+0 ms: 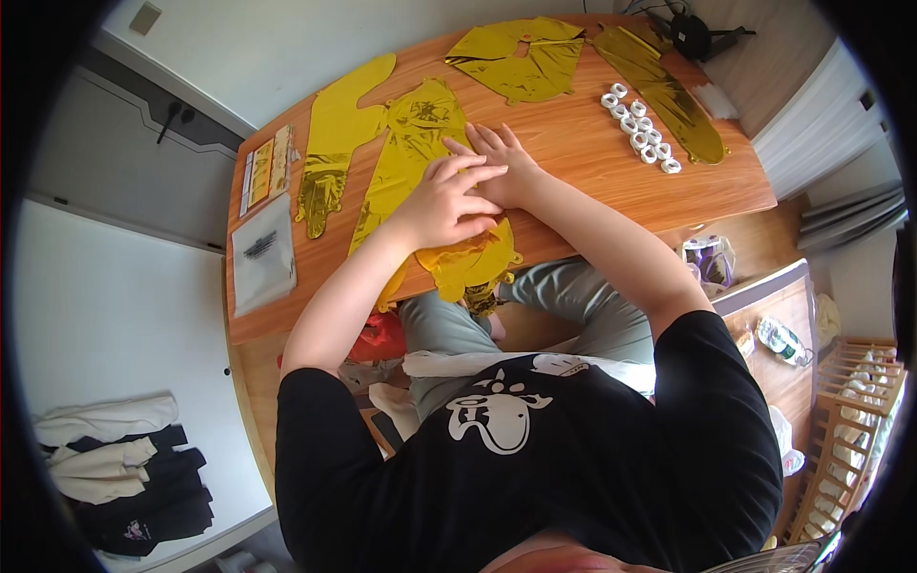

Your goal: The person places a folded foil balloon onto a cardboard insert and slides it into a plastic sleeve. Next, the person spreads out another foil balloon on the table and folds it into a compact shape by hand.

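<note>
Flat gold foil balloons lie on the wooden table. Both of my hands are over the middle gold foil balloon (382,181), which reaches the table's near edge. My left hand (447,202) has its fingers apart and overlaps my right hand. My right hand (511,170) lies with its fingers stretched out at the foil's right edge. Neither hand shows anything in its grip, though the space beneath them is hidden. Left of them is a letter- or number-shaped gold balloon (339,105). Farther back lie a wide gold balloon (549,76) and a long gold balloon (669,95).
Several small white rolls (639,134) stand in rows on the right of the wooden table (564,181). At the left edge are a clear plastic bag (265,253) and a printed sheet (266,172). A black device (690,38) sits at the far right corner.
</note>
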`<action>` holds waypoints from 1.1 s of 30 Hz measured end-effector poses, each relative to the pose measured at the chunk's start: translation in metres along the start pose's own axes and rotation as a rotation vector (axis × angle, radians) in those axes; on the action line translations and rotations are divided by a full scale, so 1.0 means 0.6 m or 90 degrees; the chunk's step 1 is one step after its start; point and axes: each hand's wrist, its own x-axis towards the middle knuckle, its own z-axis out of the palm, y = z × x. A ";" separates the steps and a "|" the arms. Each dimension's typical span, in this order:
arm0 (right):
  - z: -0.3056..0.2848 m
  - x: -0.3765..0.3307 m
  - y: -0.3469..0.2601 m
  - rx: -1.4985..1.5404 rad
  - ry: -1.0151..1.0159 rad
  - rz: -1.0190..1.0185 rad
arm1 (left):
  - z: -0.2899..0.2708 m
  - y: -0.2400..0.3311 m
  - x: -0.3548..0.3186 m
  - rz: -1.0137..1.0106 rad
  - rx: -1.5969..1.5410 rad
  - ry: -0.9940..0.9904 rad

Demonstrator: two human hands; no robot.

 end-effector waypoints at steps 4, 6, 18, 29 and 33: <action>0.003 0.002 -0.001 0.033 0.012 0.011 | 0.006 0.018 -0.014 -0.046 0.038 -0.032; -0.001 -0.001 -0.004 0.030 0.006 0.013 | 0.006 0.023 -0.015 -0.058 0.032 -0.038; 0.025 0.001 0.007 0.024 0.106 -0.002 | -0.026 0.031 -0.069 -0.118 -0.036 0.006; 0.035 -0.001 0.003 0.050 0.194 -0.008 | -0.057 -0.002 -0.164 -0.207 -0.018 -0.007; 0.031 0.000 0.003 0.049 0.190 -0.008 | -0.050 -0.016 -0.158 -0.191 -0.034 0.004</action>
